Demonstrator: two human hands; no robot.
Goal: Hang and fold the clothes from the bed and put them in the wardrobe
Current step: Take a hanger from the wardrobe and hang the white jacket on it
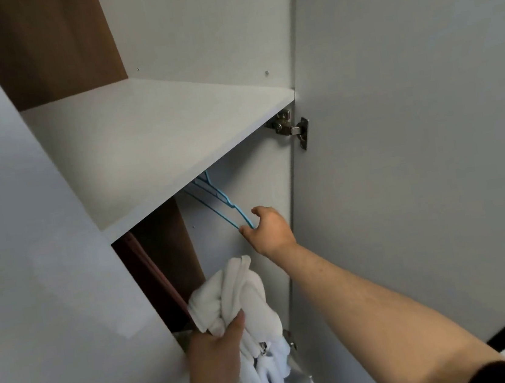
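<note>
The wardrobe (295, 186) stands open, with its door (413, 139) swung to the right and held by a metal hinge (289, 128) just under the shelf (155, 139). The front edge of the shelf runs from lower left to upper right, and below it is the hanging space. There, blue hangers (220, 200) hang close under the shelf edge, their upper parts hidden behind it. The right hand (267, 229) reaches into this space and its fingers curl around the lower end of the nearest hanger, near the right inner wall. The left hand (217, 343) is lower and nearer, clenched around a bunched white garment (241, 291), which hangs down in front of the wardrobe opening. Between the two hands there is free room. The brown side panel (163, 253) closes the space on the left.
</note>
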